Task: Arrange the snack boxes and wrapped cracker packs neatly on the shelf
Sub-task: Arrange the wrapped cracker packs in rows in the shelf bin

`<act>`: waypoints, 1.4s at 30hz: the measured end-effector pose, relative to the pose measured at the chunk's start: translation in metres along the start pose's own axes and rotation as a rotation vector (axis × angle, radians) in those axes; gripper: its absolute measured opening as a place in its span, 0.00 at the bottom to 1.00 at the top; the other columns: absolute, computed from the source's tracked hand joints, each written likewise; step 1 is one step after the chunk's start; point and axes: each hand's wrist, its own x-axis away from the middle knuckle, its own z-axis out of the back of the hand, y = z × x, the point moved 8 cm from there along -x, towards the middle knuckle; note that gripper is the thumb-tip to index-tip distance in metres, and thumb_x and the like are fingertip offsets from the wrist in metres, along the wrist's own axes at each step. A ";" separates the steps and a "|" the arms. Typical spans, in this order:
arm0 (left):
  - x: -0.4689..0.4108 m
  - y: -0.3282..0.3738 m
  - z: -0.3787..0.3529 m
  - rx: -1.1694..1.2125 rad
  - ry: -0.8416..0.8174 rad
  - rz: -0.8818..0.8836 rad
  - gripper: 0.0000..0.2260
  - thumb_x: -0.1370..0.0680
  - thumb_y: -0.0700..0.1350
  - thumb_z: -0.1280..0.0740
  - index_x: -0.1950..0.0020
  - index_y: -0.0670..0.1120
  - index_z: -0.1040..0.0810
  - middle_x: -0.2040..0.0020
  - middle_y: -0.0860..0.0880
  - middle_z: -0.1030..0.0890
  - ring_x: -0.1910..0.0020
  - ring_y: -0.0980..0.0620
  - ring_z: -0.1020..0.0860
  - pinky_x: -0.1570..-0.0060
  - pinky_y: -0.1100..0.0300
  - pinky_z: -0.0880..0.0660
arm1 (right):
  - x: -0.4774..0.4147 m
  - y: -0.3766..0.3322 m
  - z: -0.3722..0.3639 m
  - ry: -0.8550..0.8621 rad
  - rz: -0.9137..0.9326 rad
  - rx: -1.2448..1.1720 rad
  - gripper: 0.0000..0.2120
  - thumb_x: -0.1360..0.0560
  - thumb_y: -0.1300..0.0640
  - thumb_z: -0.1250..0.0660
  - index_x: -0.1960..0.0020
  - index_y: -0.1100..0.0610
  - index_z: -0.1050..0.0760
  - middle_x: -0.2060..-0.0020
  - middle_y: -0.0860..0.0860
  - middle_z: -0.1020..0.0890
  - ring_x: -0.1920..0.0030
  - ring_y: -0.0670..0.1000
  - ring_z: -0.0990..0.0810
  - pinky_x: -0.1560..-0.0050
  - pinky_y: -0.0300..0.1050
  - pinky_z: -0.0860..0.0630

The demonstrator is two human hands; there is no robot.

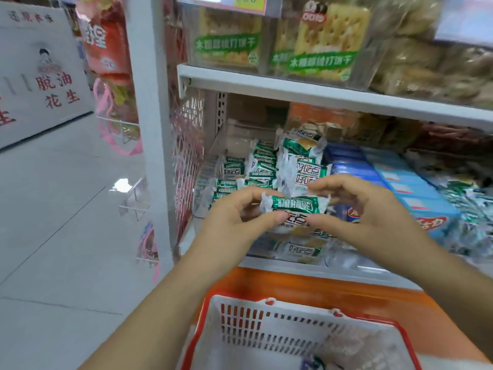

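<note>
green cracker pack (294, 205), long axis crosswise, left hand (240, 218) and right hand (365, 209) pinching its ends

I'm in a shop, in a snack aisle. Above the white shelf board (320, 96) sit clear cracker boxes (322, 41) under a yellow price tag (249, 1). Below it, green wrapped cracker packs (262, 169) and blue snack boxes (400, 182) lie stacked. Further down is my red-rimmed shopping basket (288, 329); far left of the board stands a white sign with red lettering (40, 81).
</note>
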 end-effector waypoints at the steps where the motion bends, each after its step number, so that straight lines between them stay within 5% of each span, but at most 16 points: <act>1: 0.001 -0.003 -0.004 0.038 -0.008 0.014 0.08 0.31 0.44 0.28 0.54 0.52 0.19 0.56 0.46 0.17 0.57 0.50 0.20 0.50 0.55 0.23 | 0.006 0.011 0.002 -0.001 -0.067 -0.130 0.18 0.40 0.35 0.30 0.53 0.41 0.22 0.56 0.42 0.17 0.54 0.38 0.20 0.52 0.29 0.26; 4: 0.001 -0.009 -0.015 0.126 -0.030 0.039 0.10 0.33 0.45 0.30 0.53 0.50 0.19 0.55 0.43 0.17 0.57 0.54 0.19 0.54 0.63 0.22 | 0.016 0.032 0.004 0.021 -0.127 -0.308 0.21 0.43 0.32 0.28 0.59 0.45 0.19 0.61 0.47 0.16 0.60 0.44 0.18 0.56 0.38 0.21; 7: 0.002 -0.016 -0.022 0.180 -0.016 0.073 0.13 0.36 0.45 0.30 0.52 0.45 0.20 0.56 0.44 0.17 0.58 0.55 0.19 0.57 0.67 0.23 | 0.019 0.033 0.009 0.100 -0.155 -0.387 0.13 0.40 0.45 0.29 0.66 0.54 0.23 0.68 0.48 0.17 0.66 0.43 0.20 0.63 0.35 0.23; 14: 0.004 -0.023 -0.021 0.301 0.055 0.127 0.14 0.36 0.50 0.29 0.55 0.44 0.23 0.66 0.48 0.23 0.72 0.57 0.30 0.70 0.67 0.32 | 0.024 0.037 0.003 0.136 -0.256 -0.571 0.04 0.35 0.50 0.31 0.65 0.50 0.25 0.66 0.53 0.19 0.64 0.46 0.22 0.61 0.35 0.25; 16: 0.006 -0.029 -0.017 0.292 0.082 0.168 0.13 0.34 0.53 0.27 0.58 0.46 0.23 0.67 0.46 0.24 0.68 0.52 0.28 0.63 0.60 0.30 | 0.024 0.041 -0.007 0.082 -0.338 -0.656 0.07 0.34 0.51 0.32 0.61 0.53 0.26 0.65 0.52 0.17 0.64 0.47 0.20 0.60 0.37 0.23; 20: 0.013 -0.040 -0.013 0.302 0.126 0.312 0.24 0.40 0.64 0.23 0.57 0.47 0.23 0.53 0.43 0.24 0.54 0.46 0.28 0.44 0.41 0.29 | 0.029 0.043 -0.031 -0.085 -0.465 -0.713 0.11 0.35 0.50 0.32 0.60 0.57 0.26 0.69 0.50 0.21 0.69 0.46 0.23 0.58 0.42 0.22; 25: 0.024 -0.054 -0.024 0.553 0.061 0.559 0.16 0.30 0.49 0.31 0.48 0.40 0.24 0.53 0.42 0.17 0.55 0.50 0.17 0.58 0.56 0.18 | 0.036 0.042 -0.046 -0.114 -0.585 -0.940 0.09 0.33 0.56 0.32 0.61 0.60 0.29 0.71 0.52 0.26 0.73 0.47 0.25 0.58 0.43 0.20; 33: 0.031 -0.055 -0.031 0.718 -0.092 0.727 0.22 0.34 0.44 0.30 0.42 0.46 0.28 0.70 0.51 0.24 0.68 0.55 0.19 0.50 0.48 0.22 | 0.045 0.054 -0.051 0.010 -0.849 -1.206 0.07 0.35 0.58 0.31 0.62 0.58 0.28 0.76 0.50 0.26 0.77 0.45 0.27 0.62 0.42 0.18; 42: 0.033 -0.054 -0.032 0.786 -0.046 0.738 0.12 0.37 0.41 0.29 0.55 0.44 0.23 0.70 0.50 0.22 0.71 0.56 0.20 0.55 0.52 0.20 | 0.048 0.055 -0.049 0.060 -0.899 -1.271 0.06 0.37 0.60 0.32 0.62 0.58 0.28 0.76 0.49 0.26 0.78 0.44 0.27 0.62 0.43 0.19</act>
